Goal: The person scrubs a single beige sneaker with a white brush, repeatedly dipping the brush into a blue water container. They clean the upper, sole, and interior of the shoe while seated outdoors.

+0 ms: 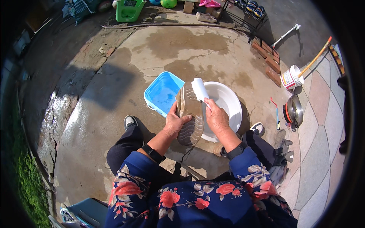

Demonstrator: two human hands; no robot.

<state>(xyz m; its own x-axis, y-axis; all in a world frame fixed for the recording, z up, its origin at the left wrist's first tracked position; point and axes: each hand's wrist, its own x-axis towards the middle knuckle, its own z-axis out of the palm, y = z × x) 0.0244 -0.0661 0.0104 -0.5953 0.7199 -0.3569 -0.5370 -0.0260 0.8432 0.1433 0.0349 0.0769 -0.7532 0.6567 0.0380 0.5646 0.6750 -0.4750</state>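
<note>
My left hand [174, 121] grips a brown shoe [191, 128] around its middle, with the ridged sole turned up toward me. In my right hand [216, 115] is the handle of a white scrub brush [200, 89]. Its bristles lie against the forefoot end of the sole, near the edge. Behind the shoe on the left stands a light blue plastic tub [159, 91] with a little liquid in the bottom. A round white basin [238, 114] sits behind my right hand, partly hidden by hand and brush.
On the right are a white bucket [291, 77] holding an orange-handled stick, metal pans [295, 111], a toothbrush [276, 114] and several bricks [272, 64]. A green plastic crate [129, 11] and a shoe rack [242, 17] stand at the back. A hose [159, 25] crosses the wet concrete.
</note>
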